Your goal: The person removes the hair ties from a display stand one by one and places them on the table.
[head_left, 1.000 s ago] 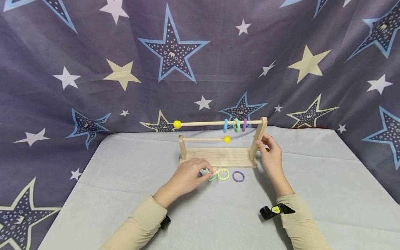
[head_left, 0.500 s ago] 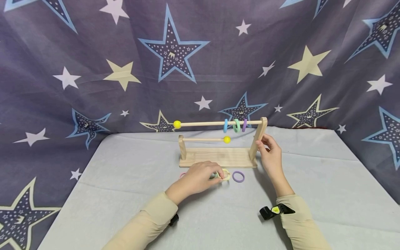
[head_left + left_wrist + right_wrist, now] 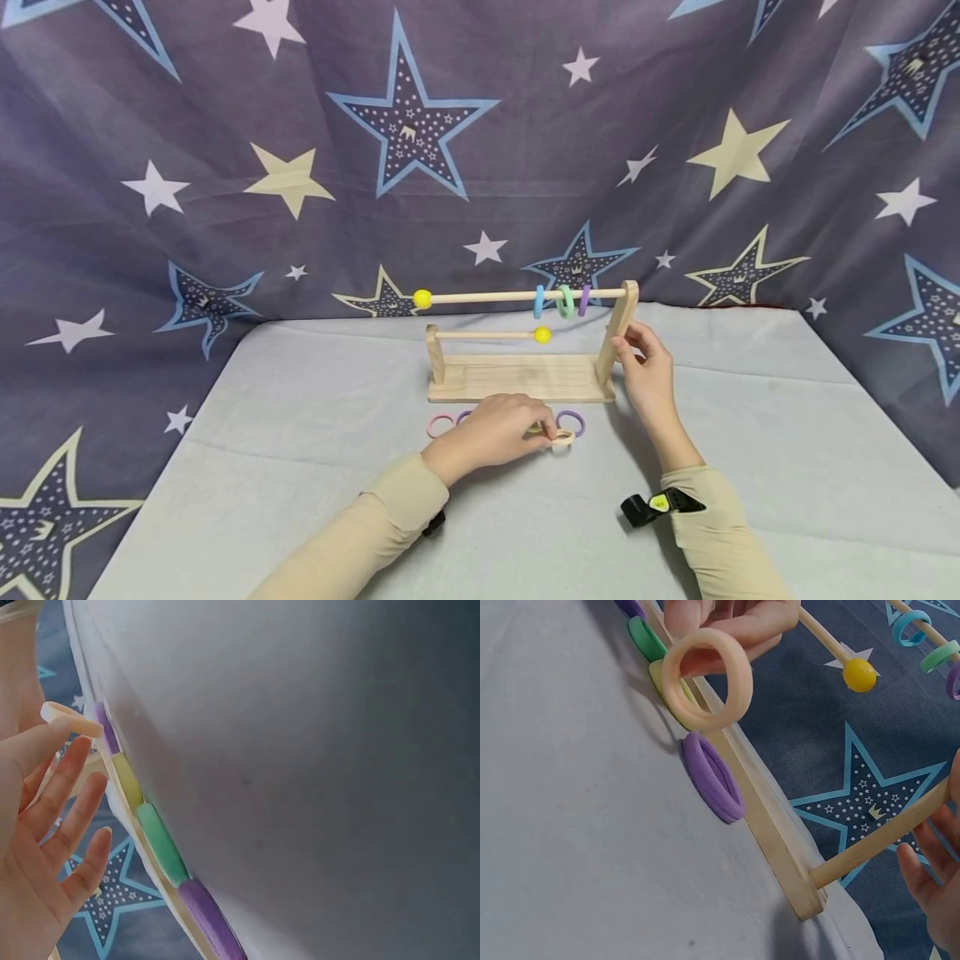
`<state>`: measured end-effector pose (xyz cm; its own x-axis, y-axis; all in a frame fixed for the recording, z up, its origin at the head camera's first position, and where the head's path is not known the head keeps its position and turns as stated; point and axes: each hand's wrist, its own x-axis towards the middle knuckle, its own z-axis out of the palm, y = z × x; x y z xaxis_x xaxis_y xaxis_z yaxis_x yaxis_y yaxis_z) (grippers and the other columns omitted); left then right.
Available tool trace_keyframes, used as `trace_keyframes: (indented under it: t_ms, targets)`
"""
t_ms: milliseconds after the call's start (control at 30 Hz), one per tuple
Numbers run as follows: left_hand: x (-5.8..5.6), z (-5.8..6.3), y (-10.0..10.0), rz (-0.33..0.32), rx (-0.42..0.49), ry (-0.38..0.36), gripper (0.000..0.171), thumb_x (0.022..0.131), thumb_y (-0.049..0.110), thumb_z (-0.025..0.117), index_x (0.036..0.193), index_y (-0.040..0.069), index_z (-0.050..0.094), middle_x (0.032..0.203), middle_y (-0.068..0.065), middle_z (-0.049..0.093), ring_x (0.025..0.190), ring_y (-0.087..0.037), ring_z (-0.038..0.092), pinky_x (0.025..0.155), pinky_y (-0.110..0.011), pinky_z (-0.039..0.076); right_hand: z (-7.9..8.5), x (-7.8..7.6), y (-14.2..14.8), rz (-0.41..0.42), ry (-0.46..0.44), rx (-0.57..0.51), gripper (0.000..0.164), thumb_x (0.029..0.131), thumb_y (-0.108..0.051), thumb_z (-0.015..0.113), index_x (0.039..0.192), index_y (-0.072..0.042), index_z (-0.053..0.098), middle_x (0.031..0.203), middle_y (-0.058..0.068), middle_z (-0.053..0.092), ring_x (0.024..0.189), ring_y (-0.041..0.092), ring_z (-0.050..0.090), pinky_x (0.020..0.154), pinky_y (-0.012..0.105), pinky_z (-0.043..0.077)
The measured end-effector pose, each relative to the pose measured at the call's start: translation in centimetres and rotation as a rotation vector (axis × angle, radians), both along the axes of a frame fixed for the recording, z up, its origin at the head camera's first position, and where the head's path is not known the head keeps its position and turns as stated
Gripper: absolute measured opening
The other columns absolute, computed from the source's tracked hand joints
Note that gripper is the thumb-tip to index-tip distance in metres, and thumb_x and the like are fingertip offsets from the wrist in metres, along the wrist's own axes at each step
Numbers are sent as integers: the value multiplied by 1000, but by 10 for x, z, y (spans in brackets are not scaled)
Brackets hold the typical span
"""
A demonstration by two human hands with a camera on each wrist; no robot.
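Note:
My left hand (image 3: 504,429) pinches a peach hair tie (image 3: 740,682) between thumb and index finger, just above the cloth. Its other fingers are spread in the left wrist view. Beneath and beside it, a purple hair tie (image 3: 712,780), a yellow one (image 3: 667,697) and a green one (image 3: 645,641) lie in a row along the front of a wooden stand (image 3: 525,379). My right hand (image 3: 649,367) holds the stand's tall right post (image 3: 619,321), thumb in front. On the upper rod hang a blue hair tie (image 3: 538,302), green ones (image 3: 565,302) and a purple one (image 3: 584,302).
A pink hair tie (image 3: 430,425) lies left of the left hand, with another purple one (image 3: 463,415) partly covered. The upper rod ends in a yellow ball (image 3: 423,299), the lower rod in another yellow ball (image 3: 542,335). A star-patterned curtain (image 3: 480,167) stands behind the table.
The left hand has moved right with the peach hair tie, from over the green hair tie to near the right-hand purple one, uncovering the pink one. The right hand stays on the post.

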<state>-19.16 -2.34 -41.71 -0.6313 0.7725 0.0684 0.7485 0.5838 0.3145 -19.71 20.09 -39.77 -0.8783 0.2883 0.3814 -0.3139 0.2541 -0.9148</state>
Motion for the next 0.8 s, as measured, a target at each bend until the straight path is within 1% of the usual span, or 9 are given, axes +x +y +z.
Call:
trace_keyframes:
  t_ms: [167, 367, 600, 800]
  targets:
    - [-1, 0, 4, -28, -10, 3, 4, 91, 30, 74, 95, 29, 73, 103, 18, 68, 97, -4, 63, 86, -28, 49, 0, 0, 0, 2, 1, 1, 32, 96, 1, 61, 124, 15, 57, 116, 31, 62, 94, -1, 57, 75, 11, 49]
    - [-3, -1, 7, -58, -25, 13, 4, 91, 31, 73, 92, 27, 73, 99, 18, 67, 95, -2, 62, 84, -26, 49, -1, 0, 0, 3, -4, 2, 32, 96, -1, 61, 123, 15, 58, 115, 30, 62, 93, 1, 57, 75, 12, 50]
    - [-5, -3, 11, -62, -37, 19, 5, 91, 32, 73, 92, 27, 73, 95, 19, 66, 91, -2, 61, 81, -26, 49, 0, -1, 0, 1, -1, 4, 32, 95, 0, 62, 123, 15, 58, 115, 30, 63, 93, 1, 57, 75, 12, 49]
    - [-5, -2, 12, -54, -31, 9, 4, 89, 30, 75, 92, 28, 73, 92, 19, 66, 89, -1, 60, 80, -26, 49, -1, 0, 0, -4, -4, -3, 31, 96, 0, 62, 121, 15, 58, 112, 28, 63, 92, 2, 57, 75, 11, 49]
